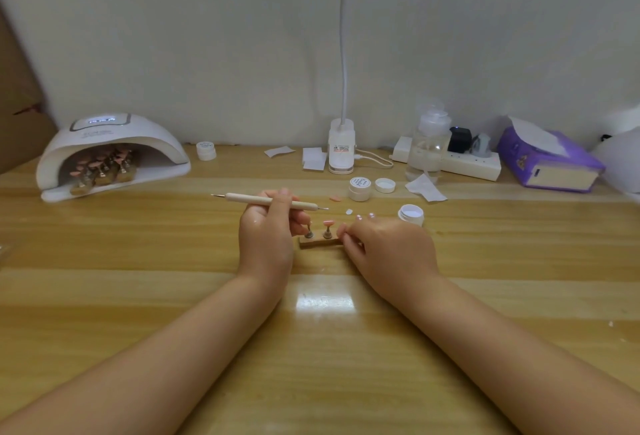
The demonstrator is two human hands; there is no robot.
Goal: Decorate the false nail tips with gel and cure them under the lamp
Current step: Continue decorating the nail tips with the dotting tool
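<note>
My left hand point(266, 230) grips a cream dotting tool point(249, 199) that lies level and points right; its fingertips also touch the left peg of a small wooden nail stand point(320, 243). A pink nail tip point(328, 223) sits on the stand's middle peg. My right hand point(388, 244) holds the stand's right end with curled fingers, hiding that end. The white curing lamp point(114, 147) stands at the far left, with several stands of pink tips point(104, 168) inside. An open gel jar point(411, 213) stands beside my right hand.
A closed gel jar point(360, 188), a loose lid point(385, 185), a loose pink tip point(335, 198) and a clear tip point(349, 211) lie behind the stand. At the back are a desk lamp base point(341, 150), a liquid bottle point(429, 144), a power strip point(467, 161), a purple tissue box point(550, 161) and another jar point(206, 150).
</note>
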